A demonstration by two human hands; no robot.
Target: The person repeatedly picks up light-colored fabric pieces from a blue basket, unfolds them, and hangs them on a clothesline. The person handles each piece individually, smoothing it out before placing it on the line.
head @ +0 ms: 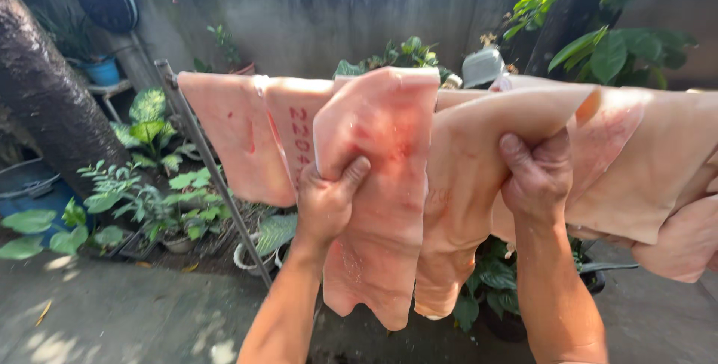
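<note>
At centre frame, the left hand (327, 201) pinches the edge of a hanging pale pink slab (378, 184), thumb in front. The right hand (540, 177) clamps the neighbouring sheet (467, 162), fingers folded behind it.

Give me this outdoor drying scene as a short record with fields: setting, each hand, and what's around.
setting: yard, concrete wall
left hand: grips hanging pale pink slab
right hand: pinches neighbouring sheet
support: metal rack, more sheets draped along it
around: potted plants, tree trunk
</note>
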